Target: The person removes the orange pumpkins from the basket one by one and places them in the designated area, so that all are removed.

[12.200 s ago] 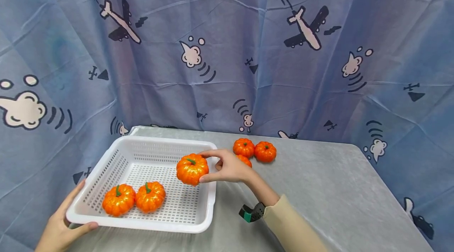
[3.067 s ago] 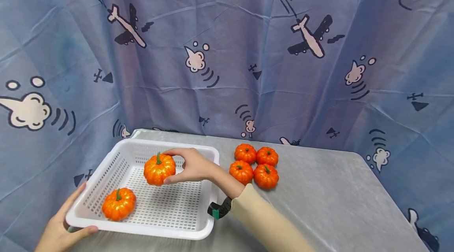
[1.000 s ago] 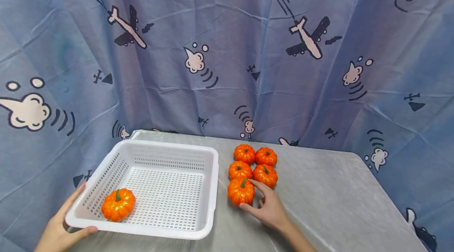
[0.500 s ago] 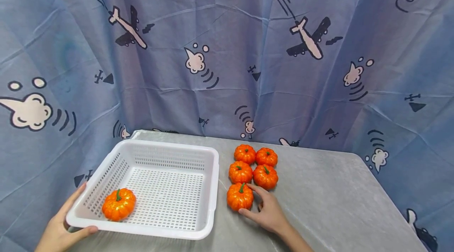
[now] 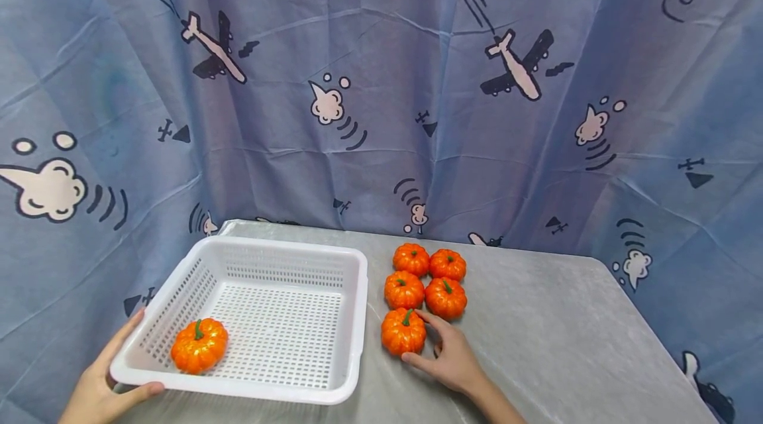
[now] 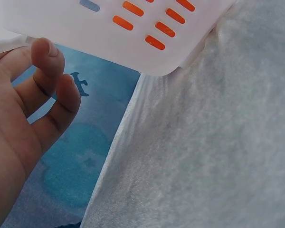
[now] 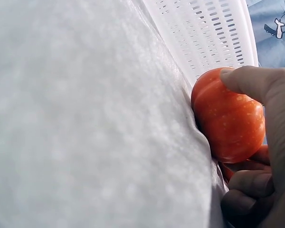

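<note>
The right hand (image 5: 451, 359) rests its thumb and forefinger, spread apart, on the near pumpkin (image 5: 403, 331); before letting go it should square the fruit with its row. The left hand (image 5: 102, 389) clasps the basket (image 5: 356, 318) rim.

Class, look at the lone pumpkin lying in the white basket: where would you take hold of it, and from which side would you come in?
Take the pumpkin round its ribbed body, coming down from above with thumb and fingers on opposite flanks. It sits upright, stem up, close to the basket near wall, so a sideways approach is blocked there. The thin green stem looks a poorer grip than the broad body.
</note>
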{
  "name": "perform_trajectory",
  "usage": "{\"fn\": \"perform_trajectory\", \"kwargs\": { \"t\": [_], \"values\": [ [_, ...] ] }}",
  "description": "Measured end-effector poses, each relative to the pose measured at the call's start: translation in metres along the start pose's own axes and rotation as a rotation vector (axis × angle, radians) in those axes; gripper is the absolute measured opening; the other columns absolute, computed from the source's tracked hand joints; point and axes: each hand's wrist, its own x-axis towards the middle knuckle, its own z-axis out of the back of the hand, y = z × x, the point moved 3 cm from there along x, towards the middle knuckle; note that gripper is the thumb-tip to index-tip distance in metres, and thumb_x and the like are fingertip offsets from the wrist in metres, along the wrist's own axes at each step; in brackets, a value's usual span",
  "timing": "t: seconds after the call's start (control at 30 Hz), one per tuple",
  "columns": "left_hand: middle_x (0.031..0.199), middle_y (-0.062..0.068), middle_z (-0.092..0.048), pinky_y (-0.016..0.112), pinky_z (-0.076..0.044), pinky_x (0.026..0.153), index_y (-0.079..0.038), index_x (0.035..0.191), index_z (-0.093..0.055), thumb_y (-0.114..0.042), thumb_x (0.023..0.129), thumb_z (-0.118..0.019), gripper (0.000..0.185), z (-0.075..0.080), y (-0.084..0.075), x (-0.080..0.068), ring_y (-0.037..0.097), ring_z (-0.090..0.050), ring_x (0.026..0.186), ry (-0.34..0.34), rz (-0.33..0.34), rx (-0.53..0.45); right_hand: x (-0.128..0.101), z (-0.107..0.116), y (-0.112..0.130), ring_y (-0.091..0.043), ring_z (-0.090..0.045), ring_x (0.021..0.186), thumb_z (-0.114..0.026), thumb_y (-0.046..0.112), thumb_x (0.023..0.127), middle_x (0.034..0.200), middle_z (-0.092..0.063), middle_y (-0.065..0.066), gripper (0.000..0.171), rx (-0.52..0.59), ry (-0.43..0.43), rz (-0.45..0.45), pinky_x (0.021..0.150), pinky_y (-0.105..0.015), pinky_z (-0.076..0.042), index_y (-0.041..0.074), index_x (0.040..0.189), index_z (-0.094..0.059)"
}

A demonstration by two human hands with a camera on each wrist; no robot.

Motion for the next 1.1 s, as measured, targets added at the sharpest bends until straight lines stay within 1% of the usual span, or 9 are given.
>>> {"fn": "perform_trajectory", "kwargs": {
  "t": [0.3, 0.5, 0.57, 0.63, 0.73, 0.8, 0.87, 1.0, 1.1],
  "values": [
    [0.130, -0.050, -0.029, 0.011, -0.047, 0.075, -0.022, 0.172, -0.018, 0.000, 0.078, -0.092, 0.122, 0.001, 0.002, 0.001, -0.017, -0.049, 0.099, 0.041, 0.101, 0.036, 0.001, 0.002, 0.000, 0.001, -0.035, 0.051, -0.096, 0.043, 0.075, 0.132, -0.069, -0.009, 0.084, 0.012, 0.001, 0.014, 0.052, -0.019, -0.038, 0.009, 0.144, -0.064],
    [0.132, -0.049, -0.031, 0.006, -0.044, 0.076, -0.022, 0.172, -0.020, 0.003, 0.075, -0.092, 0.123, 0.000, 0.000, 0.000, -0.018, -0.048, 0.101, 0.027, 0.070, 0.023, 0.002, 0.007, 0.003, 0.001, -0.032, 0.048, -0.096, 0.034, 0.077, 0.131, -0.071, -0.010, 0.079, 0.043, -0.056, 0.075, 0.048, -0.019, -0.036, 0.007, 0.143, -0.064],
    [0.133, -0.049, -0.032, 0.005, -0.042, 0.077, -0.021, 0.172, -0.021, 0.005, 0.073, -0.092, 0.124, 0.000, 0.000, 0.000, -0.018, -0.048, 0.102, 0.017, 0.048, 0.019, 0.003, 0.009, 0.005, -0.001, -0.044, 0.059, -0.096, 0.033, 0.077, 0.132, -0.071, -0.010, 0.078, 0.058, -0.078, 0.074, 0.047, -0.019, -0.036, 0.007, 0.143, -0.064],
    [0.133, -0.048, -0.034, 0.003, -0.041, 0.077, -0.020, 0.171, -0.023, 0.006, 0.071, -0.093, 0.125, 0.000, 0.000, 0.000, -0.018, -0.049, 0.102, 0.008, 0.029, 0.016, 0.004, 0.011, 0.007, -0.004, -0.045, 0.064, -0.096, 0.031, 0.077, 0.134, -0.070, -0.009, 0.077, 0.071, -0.099, 0.063, 0.047, -0.019, -0.034, 0.007, 0.142, -0.064],
    [0.132, -0.049, -0.033, 0.004, -0.041, 0.076, -0.022, 0.171, -0.022, 0.004, 0.073, -0.093, 0.124, 0.001, 0.001, 0.000, -0.018, -0.049, 0.101, 0.018, 0.050, 0.021, 0.006, 0.015, 0.013, -0.002, -0.043, 0.063, -0.096, 0.029, 0.078, 0.135, -0.070, -0.010, 0.074, 0.079, -0.134, 0.068, 0.046, -0.019, -0.033, 0.006, 0.142, -0.065],
    [0.130, -0.049, -0.032, 0.005, -0.042, 0.076, -0.022, 0.172, -0.021, 0.002, 0.075, -0.092, 0.123, 0.002, 0.001, 0.000, -0.017, -0.049, 0.100, 0.030, 0.074, 0.025, 0.008, 0.018, 0.017, 0.001, -0.029, 0.051, -0.095, 0.025, 0.079, 0.135, -0.070, -0.012, 0.073, 0.080, -0.153, 0.095, 0.044, -0.019, -0.031, 0.004, 0.142, -0.065],
    [0.129, -0.049, -0.030, 0.006, -0.044, 0.075, -0.022, 0.172, -0.019, 0.000, 0.077, -0.092, 0.122, 0.002, 0.001, 0.000, -0.017, -0.049, 0.099, 0.041, 0.099, 0.032, 0.012, 0.021, 0.024, 0.005, -0.024, 0.046, -0.094, 0.023, 0.080, 0.133, -0.070, -0.013, 0.072, 0.080, -0.169, 0.125, 0.042, -0.020, -0.031, 0.004, 0.142, -0.065],
    [0.129, -0.049, -0.027, 0.009, -0.045, 0.075, -0.023, 0.172, -0.016, -0.004, 0.080, -0.092, 0.121, 0.002, 0.001, 0.001, -0.018, -0.047, 0.099, 0.055, 0.135, 0.048, 0.021, 0.024, 0.042, 0.006, -0.023, 0.043, -0.094, 0.023, 0.081, 0.132, -0.070, -0.013, 0.069, 0.085, -0.179, 0.181, 0.039, -0.021, -0.029, 0.009, 0.142, -0.065],
    [0.130, -0.048, -0.027, 0.007, -0.044, 0.076, -0.023, 0.172, -0.016, -0.003, 0.080, -0.092, 0.121, 0.001, 0.001, 0.001, -0.018, -0.047, 0.099, 0.048, 0.126, 0.044, 0.029, 0.023, 0.056, 0.003, -0.025, 0.044, -0.093, 0.025, 0.082, 0.130, -0.070, -0.013, 0.067, 0.091, -0.164, 0.236, 0.040, -0.021, -0.030, 0.013, 0.141, -0.065]
  ]
}}
